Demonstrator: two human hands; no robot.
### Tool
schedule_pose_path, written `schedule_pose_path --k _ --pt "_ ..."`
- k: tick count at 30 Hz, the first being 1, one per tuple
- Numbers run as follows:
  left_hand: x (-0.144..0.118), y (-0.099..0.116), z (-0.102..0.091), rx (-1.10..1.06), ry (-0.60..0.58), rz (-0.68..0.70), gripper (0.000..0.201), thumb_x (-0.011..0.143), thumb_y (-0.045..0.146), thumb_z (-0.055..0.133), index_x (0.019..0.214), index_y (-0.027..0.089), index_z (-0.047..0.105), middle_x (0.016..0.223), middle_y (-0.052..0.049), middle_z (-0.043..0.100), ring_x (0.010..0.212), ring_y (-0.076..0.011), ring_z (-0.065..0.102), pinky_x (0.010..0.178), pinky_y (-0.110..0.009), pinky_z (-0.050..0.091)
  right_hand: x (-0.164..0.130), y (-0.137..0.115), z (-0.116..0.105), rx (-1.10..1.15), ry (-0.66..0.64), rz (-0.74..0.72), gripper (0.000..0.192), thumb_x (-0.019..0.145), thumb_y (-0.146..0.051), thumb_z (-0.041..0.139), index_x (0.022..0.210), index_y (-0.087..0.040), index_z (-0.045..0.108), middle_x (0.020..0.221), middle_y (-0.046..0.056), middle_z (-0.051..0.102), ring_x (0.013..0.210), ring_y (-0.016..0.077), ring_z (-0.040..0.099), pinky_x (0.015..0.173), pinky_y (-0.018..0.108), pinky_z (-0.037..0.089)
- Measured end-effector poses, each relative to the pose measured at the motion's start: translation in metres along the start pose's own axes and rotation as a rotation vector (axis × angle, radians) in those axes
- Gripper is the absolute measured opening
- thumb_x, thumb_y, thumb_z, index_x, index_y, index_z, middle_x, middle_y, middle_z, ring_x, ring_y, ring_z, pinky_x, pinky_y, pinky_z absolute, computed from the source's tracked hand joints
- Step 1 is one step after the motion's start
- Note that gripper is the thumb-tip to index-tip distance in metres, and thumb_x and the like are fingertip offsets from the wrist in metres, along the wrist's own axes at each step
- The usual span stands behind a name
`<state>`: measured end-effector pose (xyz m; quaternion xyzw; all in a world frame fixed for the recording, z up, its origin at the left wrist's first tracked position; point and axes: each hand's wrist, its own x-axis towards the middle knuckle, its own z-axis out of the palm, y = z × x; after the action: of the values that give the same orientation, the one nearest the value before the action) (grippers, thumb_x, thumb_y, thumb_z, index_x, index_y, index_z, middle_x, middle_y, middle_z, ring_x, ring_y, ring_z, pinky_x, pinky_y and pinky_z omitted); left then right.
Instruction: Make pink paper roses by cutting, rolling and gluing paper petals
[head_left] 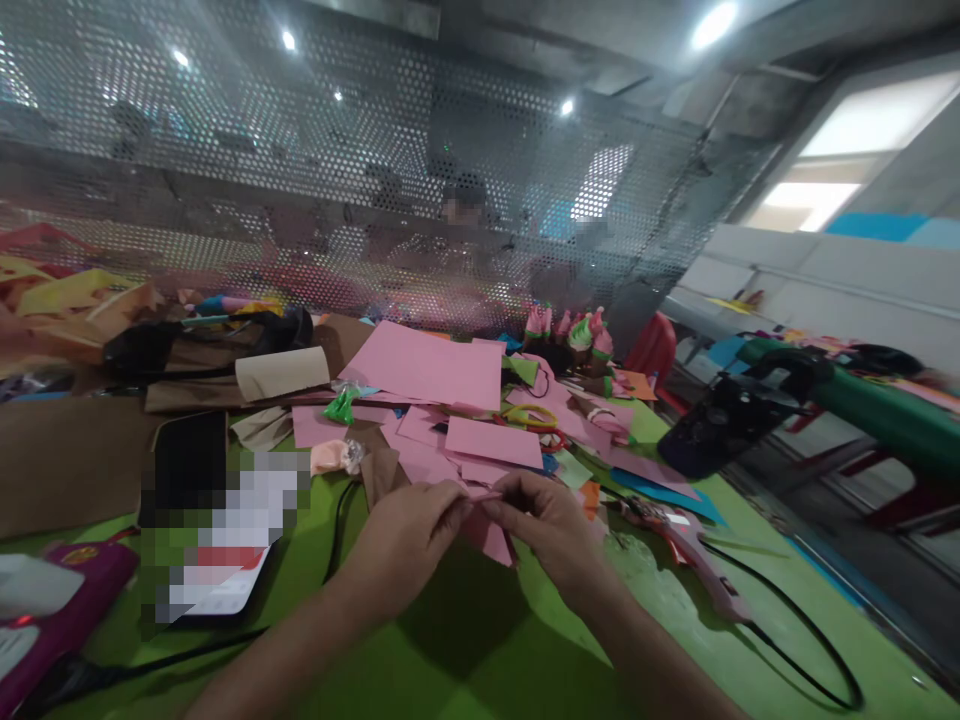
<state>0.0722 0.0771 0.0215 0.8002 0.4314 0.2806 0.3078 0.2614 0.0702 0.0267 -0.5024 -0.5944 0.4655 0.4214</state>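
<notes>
both hands on one part: left hand (416, 522) pinches the pink paper piece (491, 542) between thumb and fingers, right hand (553, 525) pinches its other side, fingertips nearly meeting. piece is held just above the green table (802, 585), in front of the paper pile, with a pointed flap hanging below the grips. progress, my read: that piece is cut down to small size and mid-shaping; can't tell if it's folded or joined, fingers hide the upper edge. a few pink and green swirled pieces (581, 335) stand at the far side, look finished. large pink sheet (427, 365) and small pink card (495, 442) lie flat, unshaped, so plenty of stock is left; how many pieces remain, can't tell. scissors (529, 416) with yellow handles sit in the pile, glue gun (709, 570) lies to the right on its cable, both out of hand. materials: pink stock is matte, smooth, straight-edged, thin enough to bend; brown paper (67, 465) at left is flat and dull; cream roll (283, 373) is a soft cylinder; green wrap (342, 405) is crinkled and shiny; perforated screen (315, 180) behind is a grid of round holes.
</notes>
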Motion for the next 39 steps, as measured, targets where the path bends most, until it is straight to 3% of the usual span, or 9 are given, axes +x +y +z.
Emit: schedule_pose_path --k 5,11,16,24,29,32,36,39 --pt "0.003 -0.004 -0.004 -0.424 0.084 -0.063 0.016 0.093 0.031 0.048 0.092 0.020 0.059 0.087 -0.002 0.065 0.081 -0.0177 0.057 0.071 -0.028 0.040 0.001 0.000 -0.005 0.021 0.136 -0.063 0.027 0.076 -0.041 0.076 0.074 -0.018 0.061 0.061 -0.004 0.053 0.054 0.0091 0.048 0.049 0.021 0.037" --pt "0.006 -0.005 -0.003 -0.623 0.148 -0.137 0.015 0.089 0.029 0.053 0.081 0.017 0.059 0.078 -0.001 0.060 0.077 -0.0167 0.054 0.070 -0.028 0.041 -0.002 -0.006 -0.001 0.218 0.054 0.031 0.026 0.075 -0.038 0.077 0.077 -0.019 0.060 0.060 -0.005 0.053 0.052 0.0103 0.051 0.049 0.023 0.042" --pt "0.007 -0.007 0.000 -0.784 0.142 -0.193 0.017 0.088 0.033 0.057 0.083 0.017 0.060 0.079 -0.001 0.059 0.077 -0.0156 0.053 0.070 -0.027 0.041 -0.004 -0.009 0.001 0.225 0.046 0.064 0.030 0.071 -0.040 0.080 0.076 -0.018 0.059 0.062 -0.004 0.056 0.054 0.0100 0.053 0.049 0.021 0.041" --pt "0.007 -0.011 0.006 -0.831 0.177 -0.206 0.016 0.084 0.032 0.061 0.078 0.017 0.057 0.075 0.001 0.055 0.074 -0.0142 0.050 0.069 -0.026 0.041 0.001 0.002 -0.001 0.018 0.055 -0.022 0.028 0.073 -0.039 0.077 0.071 -0.017 0.061 0.059 -0.005 0.054 0.051 0.0082 0.048 0.046 0.020 0.034" --pt "0.010 -0.013 0.008 -0.892 0.230 -0.244 0.019 0.076 0.030 0.069 0.075 0.017 0.056 0.068 0.003 0.053 0.065 -0.0114 0.049 0.060 -0.023 0.040 0.004 0.002 -0.002 -0.051 0.041 -0.003 0.027 0.079 -0.044 0.069 0.078 -0.017 0.067 0.063 -0.002 0.058 0.054 0.0108 0.050 0.049 0.022 0.037" --pt "0.012 -0.016 0.003 -0.907 0.267 -0.269 0.020 0.074 0.031 0.071 0.076 0.016 0.057 0.069 0.001 0.057 0.065 -0.0124 0.053 0.061 -0.024 0.044 0.005 0.004 -0.007 -0.119 0.116 -0.042 0.026 0.079 -0.043 0.068 0.081 -0.017 0.069 0.066 -0.001 0.059 0.059 0.0126 0.050 0.054 0.024 0.039" --pt "0.015 -0.020 -0.012 -0.951 0.428 -0.318 0.021 0.073 0.032 0.071 0.079 0.017 0.058 0.067 0.003 0.058 0.058 -0.0109 0.055 0.055 -0.023 0.046 0.007 0.004 -0.013 -0.146 0.146 -0.048 0.026 0.080 -0.043 0.066 0.081 -0.017 0.068 0.068 0.000 0.059 0.064 0.0145 0.050 0.058 0.026 0.039" --pt "0.015 -0.024 -0.025 -0.951 0.571 -0.334 0.022 0.070 0.029 0.072 0.083 0.018 0.058 0.064 0.005 0.057 0.052 -0.0091 0.053 0.051 -0.021 0.045 0.006 0.001 -0.011 -0.220 0.012 0.007 0.023 0.080 -0.040 0.065 0.078 -0.017 0.067 0.066 0.000 0.059 0.062 0.0150 0.051 0.058 0.026 0.039"
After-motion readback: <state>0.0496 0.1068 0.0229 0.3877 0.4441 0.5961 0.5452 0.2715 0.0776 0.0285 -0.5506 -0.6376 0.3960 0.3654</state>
